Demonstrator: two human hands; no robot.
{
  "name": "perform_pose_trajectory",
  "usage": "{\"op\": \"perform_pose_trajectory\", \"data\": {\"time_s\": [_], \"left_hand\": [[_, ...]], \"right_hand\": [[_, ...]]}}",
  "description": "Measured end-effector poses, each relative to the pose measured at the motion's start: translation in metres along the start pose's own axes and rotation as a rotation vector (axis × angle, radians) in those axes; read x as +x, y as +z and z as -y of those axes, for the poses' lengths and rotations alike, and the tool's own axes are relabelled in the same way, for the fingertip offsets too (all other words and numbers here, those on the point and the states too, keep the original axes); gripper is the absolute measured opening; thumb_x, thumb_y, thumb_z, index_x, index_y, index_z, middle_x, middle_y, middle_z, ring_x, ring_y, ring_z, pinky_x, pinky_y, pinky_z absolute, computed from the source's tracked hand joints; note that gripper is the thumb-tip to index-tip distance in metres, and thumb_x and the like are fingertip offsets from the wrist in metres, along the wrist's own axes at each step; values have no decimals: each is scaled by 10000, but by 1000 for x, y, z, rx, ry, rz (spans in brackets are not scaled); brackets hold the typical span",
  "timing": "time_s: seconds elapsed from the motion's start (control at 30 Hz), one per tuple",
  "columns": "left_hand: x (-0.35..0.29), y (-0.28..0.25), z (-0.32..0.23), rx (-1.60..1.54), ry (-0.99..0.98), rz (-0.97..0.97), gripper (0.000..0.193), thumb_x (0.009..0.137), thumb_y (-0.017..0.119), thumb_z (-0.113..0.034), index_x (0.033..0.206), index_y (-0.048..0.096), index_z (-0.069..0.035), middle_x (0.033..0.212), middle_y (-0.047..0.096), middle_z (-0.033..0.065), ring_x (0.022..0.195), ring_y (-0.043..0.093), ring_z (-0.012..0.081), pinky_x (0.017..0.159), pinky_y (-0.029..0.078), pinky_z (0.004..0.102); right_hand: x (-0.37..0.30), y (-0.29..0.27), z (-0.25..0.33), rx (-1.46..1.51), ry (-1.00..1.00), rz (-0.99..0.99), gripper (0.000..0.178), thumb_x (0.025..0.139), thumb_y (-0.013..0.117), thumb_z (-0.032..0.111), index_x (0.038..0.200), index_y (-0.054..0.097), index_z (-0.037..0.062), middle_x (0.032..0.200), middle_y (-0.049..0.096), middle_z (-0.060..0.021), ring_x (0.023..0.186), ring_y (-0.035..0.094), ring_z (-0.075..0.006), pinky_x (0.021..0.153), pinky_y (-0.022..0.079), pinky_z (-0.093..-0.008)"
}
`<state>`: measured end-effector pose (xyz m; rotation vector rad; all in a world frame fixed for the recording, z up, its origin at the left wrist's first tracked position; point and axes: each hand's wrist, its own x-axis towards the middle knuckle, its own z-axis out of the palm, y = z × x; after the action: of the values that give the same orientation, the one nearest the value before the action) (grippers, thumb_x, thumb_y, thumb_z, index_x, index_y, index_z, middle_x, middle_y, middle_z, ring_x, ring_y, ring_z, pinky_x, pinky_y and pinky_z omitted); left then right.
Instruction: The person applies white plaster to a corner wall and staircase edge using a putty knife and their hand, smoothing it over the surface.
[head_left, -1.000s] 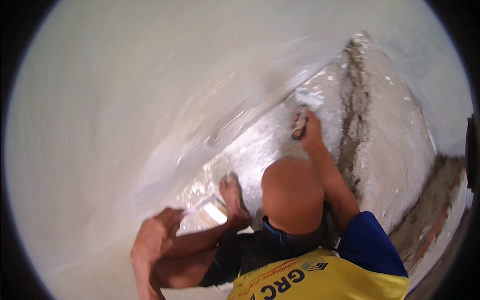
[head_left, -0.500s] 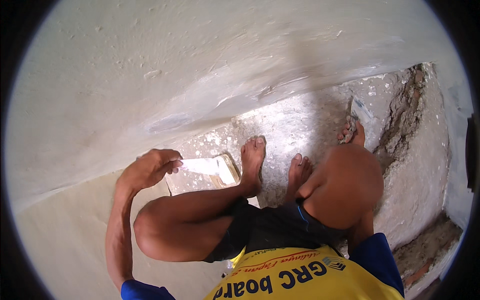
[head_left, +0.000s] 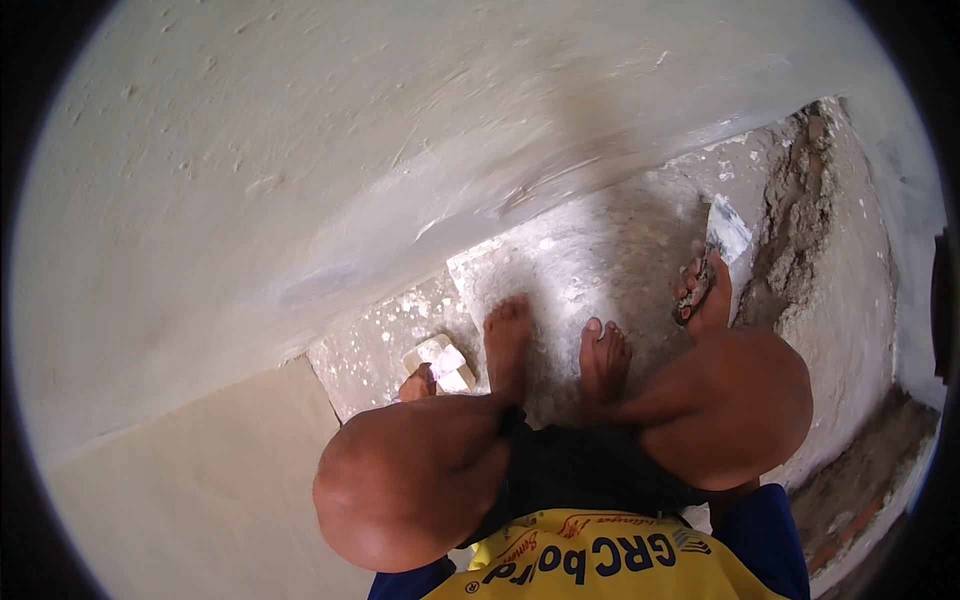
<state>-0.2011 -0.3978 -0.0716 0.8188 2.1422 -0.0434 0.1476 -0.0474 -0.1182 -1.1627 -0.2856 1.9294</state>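
Note:
Low between my left knee and left foot, my left hand [head_left: 418, 384] reaches down, mostly hidden behind the knee. Its visible fingers pinch a white flat scraper blade [head_left: 447, 361], which lies over a small cream-coloured tray [head_left: 460, 381] on the floor. Whether the blade touches what is in the tray I cannot tell. Beyond my right knee, my right hand [head_left: 708, 295] is wrapped around the dark, dirty handle of a putty knife [head_left: 729, 232]. Its wide, whitish-smeared blade points away from me, over the floor near the wall's foot.
A plastered, uneven wall [head_left: 300, 150] rises ahead. To the right runs a rough trench of broken mortar [head_left: 795, 215] beside a pale ledge [head_left: 850, 270]. My bare feet stand on the paint-spattered floor [head_left: 560, 260]. A smooth beige panel [head_left: 200, 460] lies at left.
My left hand has come down and back with the scraper, from above the floor left of the tray to the tray itself. My right hand still holds the putty knife, slightly shifted.

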Motion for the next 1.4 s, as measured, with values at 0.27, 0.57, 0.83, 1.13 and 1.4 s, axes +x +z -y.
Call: {"op": "perform_pose_trajectory", "data": {"time_s": [0.27,0.57,0.83,1.13,1.4], "left_hand": [[-90,-126,-251,375,582,-59,205,797,652,-294,869,664,-103,869,671,82,817,645,281,820,499,416],[100,119,-141,504,725,-705,401,796,729,-261,1087,569,-37,1079,657,190,953,634,265,774,506,410],[107,96,-98,350,649,-522,355,816,688,-191,1103,554,-31,1055,636,160,911,609,229,772,500,377],[77,39,17,-108,321,-424,315,838,643,-113,1121,537,-24,1028,611,127,863,580,189,769,492,339],[15,8,137,-730,-21,-550,291,858,603,-43,1137,522,-17,1004,590,98,820,555,153,767,486,305]], "right_hand": [[-37,9,-1,-21,28,-55,377,947,581,359,1174,571,58,731,538,-9,557,497,-117,496,435,-295],[-82,-1,6,-183,-65,-3,398,944,575,349,1169,541,23,709,540,-40,544,500,-136,476,443,-308],[-88,-3,4,-202,-4,-93,343,950,582,314,1174,548,57,710,568,-33,518,511,-124,463,465,-285],[-82,-5,0,-277,23,-33,311,976,556,274,1162,561,24,685,566,-40,511,522,-121,458,459,-276],[-90,26,14,-340,31,86,257,963,560,282,1058,552,42,696,577,-58,513,535,-126,458,460,-270]]}}
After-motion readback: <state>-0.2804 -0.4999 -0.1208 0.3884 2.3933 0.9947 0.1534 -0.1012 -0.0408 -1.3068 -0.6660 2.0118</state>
